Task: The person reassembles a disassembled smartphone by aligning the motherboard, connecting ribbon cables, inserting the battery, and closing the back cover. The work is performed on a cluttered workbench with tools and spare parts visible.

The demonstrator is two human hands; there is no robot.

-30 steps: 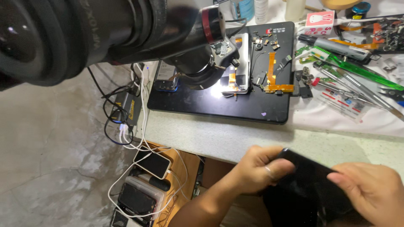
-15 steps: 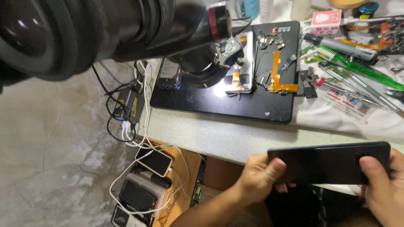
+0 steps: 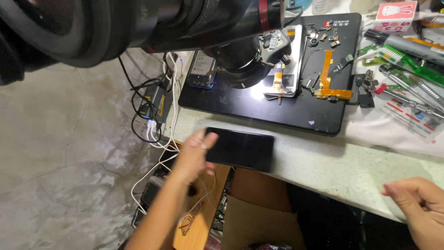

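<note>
My left hand [image 3: 193,156] grips the left end of a black smartphone [image 3: 240,150], dark screen up, held flat over the front left edge of the pale worktop [image 3: 319,166]. A ring shows on one finger. My right hand [image 3: 418,203] is at the lower right, off the phone, fingers loosely curled with nothing in them. A large black microscope [image 3: 152,23] reaches in from the upper left over an opened phone [image 3: 283,69] on a black work mat [image 3: 296,109].
Orange flex cables [image 3: 327,76] and small parts lie on the mat. Green tweezers and tools [image 3: 407,65] crowd the right side. A power strip with white cables [image 3: 157,104] hangs at the left edge. Below are a wooden drawer [image 3: 199,222] and concrete floor [image 3: 60,162].
My right hand let go of the phone and dropped back to the lower right. My left hand carried the phone up and left to the worktop's edge.
</note>
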